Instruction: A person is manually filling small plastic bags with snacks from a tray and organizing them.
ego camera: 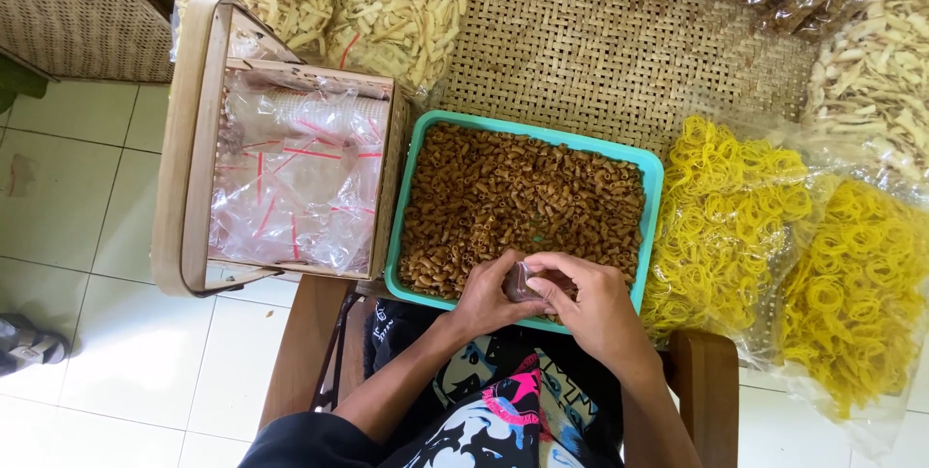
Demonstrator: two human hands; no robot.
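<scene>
Both hands — left hand (487,296) and right hand (585,305) — pinched a small filled bag (520,282) together, over the teal tray (542,138) to catch spills.

the tray (414,199) is teal, heaped with brown macaroni-shaped snacks (523,202). the small packet (520,282) between the hands is clear, showing brown through it. at nine o'clock, the pale wooden basket (189,139) holds clear bags with red strips (295,173). at three o'clock, the ring-shaped crackers (735,207) are bright yellow in clear bags. at twelve o'clock, the woven mat (600,52) is tan in a basket-weave pattern, and the chip strips (387,3) are cream. the floor tiles (87,207) are off-white. the shirt (484,400) is black with a pink, white and blue print.
</scene>
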